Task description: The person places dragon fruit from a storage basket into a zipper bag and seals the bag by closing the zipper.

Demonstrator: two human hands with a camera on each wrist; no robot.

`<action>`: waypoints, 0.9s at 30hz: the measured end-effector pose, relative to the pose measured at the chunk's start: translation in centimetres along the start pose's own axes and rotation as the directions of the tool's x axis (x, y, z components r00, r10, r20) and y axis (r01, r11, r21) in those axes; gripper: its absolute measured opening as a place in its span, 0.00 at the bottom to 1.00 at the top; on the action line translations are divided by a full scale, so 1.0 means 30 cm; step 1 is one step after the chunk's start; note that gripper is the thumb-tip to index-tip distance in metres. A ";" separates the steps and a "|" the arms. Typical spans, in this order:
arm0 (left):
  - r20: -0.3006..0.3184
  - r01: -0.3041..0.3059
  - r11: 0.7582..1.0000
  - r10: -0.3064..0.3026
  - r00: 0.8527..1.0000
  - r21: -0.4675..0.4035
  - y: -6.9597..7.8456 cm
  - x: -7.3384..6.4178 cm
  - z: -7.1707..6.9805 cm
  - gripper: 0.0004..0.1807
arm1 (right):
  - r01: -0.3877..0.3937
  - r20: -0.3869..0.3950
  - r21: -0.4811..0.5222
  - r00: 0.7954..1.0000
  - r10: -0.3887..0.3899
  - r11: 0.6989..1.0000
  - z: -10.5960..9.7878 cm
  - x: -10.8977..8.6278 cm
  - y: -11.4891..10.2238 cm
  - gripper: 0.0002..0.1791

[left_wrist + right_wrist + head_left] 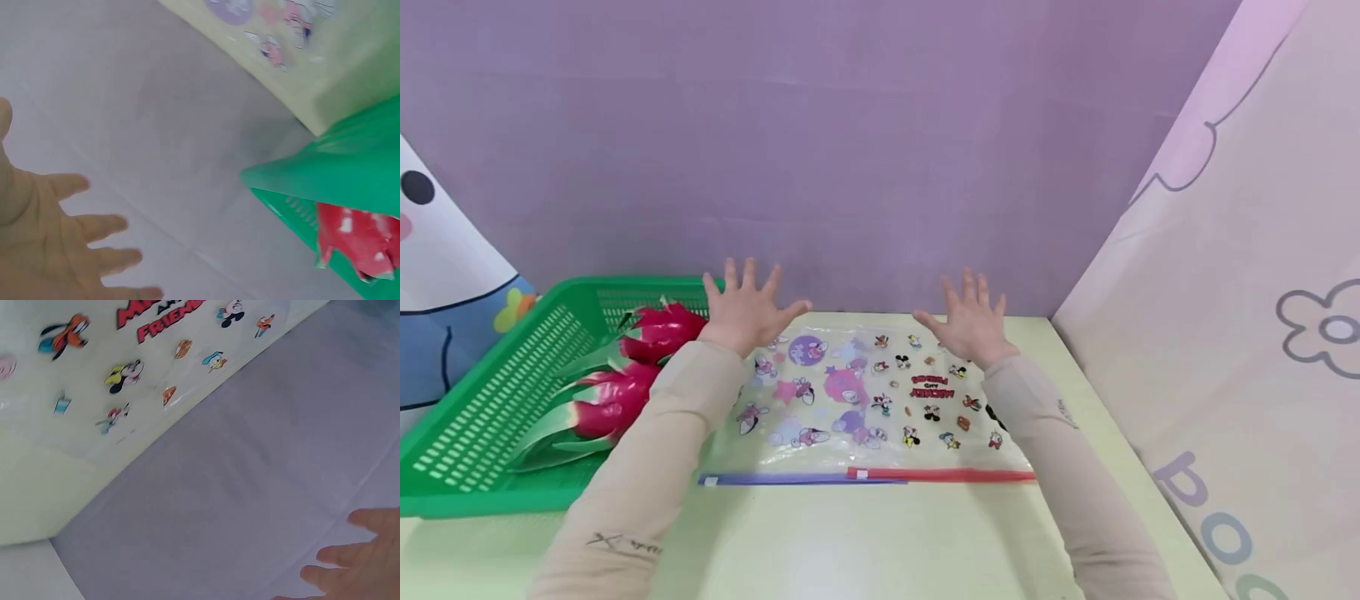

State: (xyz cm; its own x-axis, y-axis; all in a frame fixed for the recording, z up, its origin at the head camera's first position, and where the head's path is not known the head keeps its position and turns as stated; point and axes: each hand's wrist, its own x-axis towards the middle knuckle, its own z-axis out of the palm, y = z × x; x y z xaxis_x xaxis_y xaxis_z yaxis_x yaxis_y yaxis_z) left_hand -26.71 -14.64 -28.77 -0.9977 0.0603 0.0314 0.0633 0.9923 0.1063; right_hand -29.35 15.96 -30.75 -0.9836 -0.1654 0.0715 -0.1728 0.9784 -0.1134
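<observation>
In the head view, the left hand (pixel 747 312) and the right hand (pixel 976 321) are both released, fingers spread wide and holding nothing, up at the far side of the tabletop (pixel 850 542) before a purple backdrop (pixel 880 150). Between and below them lie two clear printed pouches, the left bag (pixel 790 412) with a blue slider strip (pixel 775 480) and the right bag (pixel 936 408) with a red slider strip (pixel 955 475); the end of the red strip overlaps the blue one. Both lie flat and look unfilled, and whether their strips are sealed cannot be told. At the left, a green basket (pixel 497 504) holds at least two red fruits (pixel 617 400) with green, leaf-like tips, none of them in a bag. From this I judge that no packing or sorting of these things has been done; if the fruits are meant for the bags, opening, filling and closing all remain. In the left wrist view, the left hand's straight fingers stand apart from everything, while a red fruit shows inside the basket and a corner of the left bag's print lies near the tabletop's edge. In the right wrist view, the right hand is partly cut off, its visible fingers extended and touching nothing, and the right bag rests flat, away from them.
</observation>
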 end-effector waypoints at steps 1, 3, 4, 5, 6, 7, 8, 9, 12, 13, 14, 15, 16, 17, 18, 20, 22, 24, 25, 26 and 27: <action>0.007 -0.002 1.000 0.002 1.000 0.002 0.004 -0.003 -0.006 0.47 | 0.014 -0.017 -0.008 1.000 -0.014 1.000 -0.001 -0.004 0.002 0.46; 0.016 -0.003 1.000 0.003 1.000 0.007 0.018 -0.014 -0.020 0.46 | 0.050 -0.053 -0.026 0.997 -0.051 0.998 -0.003 -0.016 0.005 0.44; 0.014 -0.004 1.000 0.004 1.000 0.011 0.026 -0.023 -0.026 0.45 | 0.073 -0.074 -0.028 0.994 -0.075 0.997 -0.004 -0.022 0.006 0.43; 0.005 -0.005 1.000 0.005 1.000 0.010 0.035 -0.033 -0.031 0.44 | 0.097 -0.093 -0.026 0.991 -0.099 0.995 -0.005 -0.030 0.006 0.41; -0.011 -0.005 1.000 0.005 1.000 0.009 0.043 -0.045 -0.036 0.43 | 0.120 -0.116 -0.023 0.986 -0.122 0.993 -0.006 -0.039 0.006 0.40; -0.031 -0.004 1.000 0.005 1.000 0.009 0.049 -0.057 -0.039 0.41 | 0.143 -0.136 -0.018 0.980 -0.144 0.990 -0.007 -0.048 0.005 0.38; -0.061 -0.006 1.000 0.006 0.998 0.007 0.055 -0.069 -0.042 0.40 | 0.166 -0.151 -0.010 0.975 -0.165 0.986 -0.008 -0.057 0.003 0.37; -0.091 -0.010 1.000 0.010 0.996 0.002 0.060 -0.081 -0.044 0.39 | 0.188 -0.168 0.003 0.968 -0.185 0.982 -0.009 -0.065 0.001 0.35; -0.202 -0.049 0.998 0.053 0.978 0.026 0.069 -0.112 -0.046 0.35 | 0.232 -0.194 0.052 0.956 -0.218 0.971 -0.014 -0.090 -0.009 0.31; -0.240 -0.069 0.997 0.077 0.968 0.040 0.070 -0.120 -0.046 0.34 | 0.237 -0.193 0.076 0.956 -0.219 0.968 -0.016 -0.098 -0.012 0.29; -0.283 -0.095 0.994 0.106 0.953 0.055 0.070 -0.128 -0.045 0.32 | 0.241 -0.193 0.095 0.956 -0.219 0.966 -0.017 -0.106 -0.014 0.28; -0.324 -0.122 0.990 0.138 0.936 0.068 0.071 -0.135 -0.043 0.31 | 0.241 -0.192 0.113 0.957 -0.216 0.964 -0.019 -0.114 -0.016 0.27; -0.367 -0.153 0.985 0.174 0.914 0.084 0.071 -0.143 -0.041 0.29 | 0.240 -0.188 0.129 0.959 -0.214 0.962 -0.021 -0.123 -0.017 0.27; -0.407 -0.186 0.978 0.208 0.890 0.095 0.070 -0.149 -0.036 0.28 | 0.239 -0.183 0.142 0.960 -0.212 0.961 -0.023 -0.132 -0.017 0.26; -0.440 -0.215 0.972 0.236 0.867 0.099 0.070 -0.156 -0.032 0.27 | 0.239 -0.178 0.158 0.961 -0.210 0.958 -0.023 -0.142 -0.016 0.26; -0.484 -0.269 0.958 0.281 0.829 0.095 0.071 -0.171 -0.021 0.26 | 0.241 -0.175 0.187 0.962 -0.209 0.952 -0.020 -0.161 -0.014 0.24; -0.471 -0.304 0.951 0.296 0.831 0.062 0.074 -0.188 -0.013 0.25 | 0.245 -0.170 0.233 0.963 -0.209 0.941 -0.015 -0.180 -0.011 0.22; -0.417 -0.316 0.949 0.284 0.863 -0.007 0.079 -0.207 -0.009 0.25 | 0.252 -0.167 0.301 0.964 -0.209 0.920 -0.007 -0.198 -0.007 0.21; -0.382 -0.316 0.947 0.274 0.883 -0.051 0.083 -0.217 -0.008 0.25 | 0.255 -0.165 0.337 0.964 -0.210 0.906 -0.003 -0.204 -0.004 0.20; -0.343 -0.311 0.946 0.263 0.902 -0.093 0.088 -0.226 -0.007 0.25 | 0.255 -0.158 0.379 0.965 -0.210 0.890 0.002 -0.210 -0.002 0.19; -0.309 -0.305 0.943 0.254 0.917 -0.132 0.093 -0.234 -0.007 0.26 | 0.254 -0.150 0.417 0.966 -0.209 0.873 0.006 -0.216 0.000 0.19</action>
State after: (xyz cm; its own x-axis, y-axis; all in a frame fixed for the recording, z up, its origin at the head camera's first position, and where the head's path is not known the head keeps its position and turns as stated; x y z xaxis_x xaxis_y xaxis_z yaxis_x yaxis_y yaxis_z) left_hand -19.53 -12.31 -28.49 -0.8909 0.2737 0.3623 0.3677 0.9031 0.2218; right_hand -22.99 17.01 -31.40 -0.9067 -0.3460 0.2412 -0.4216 0.7607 -0.4936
